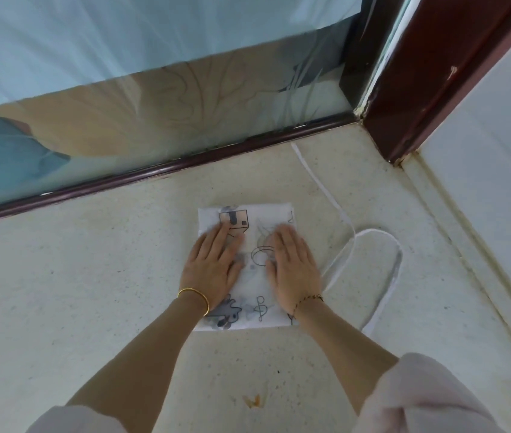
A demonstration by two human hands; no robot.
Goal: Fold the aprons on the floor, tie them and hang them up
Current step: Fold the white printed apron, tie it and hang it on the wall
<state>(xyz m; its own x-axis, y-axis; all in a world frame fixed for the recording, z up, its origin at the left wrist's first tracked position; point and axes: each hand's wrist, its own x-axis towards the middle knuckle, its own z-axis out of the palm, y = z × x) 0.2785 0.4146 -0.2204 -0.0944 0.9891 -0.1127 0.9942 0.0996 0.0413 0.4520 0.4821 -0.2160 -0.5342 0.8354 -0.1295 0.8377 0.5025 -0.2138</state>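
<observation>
Your left hand point(213, 264) and right hand point(291, 264) lie flat, fingers straight, side by side but apart, pressing the folded apron point(249, 314) onto the floor point(91, 292) near its corner by the glass door. Its white strap point(382, 276) trails off the apron's right edge.

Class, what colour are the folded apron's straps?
The straps are white; the head view shows them best.

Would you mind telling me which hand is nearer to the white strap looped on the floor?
Right. The right hand lies flat on the folded apron, beside the white strap; the left hand lies flat farther left.
</observation>
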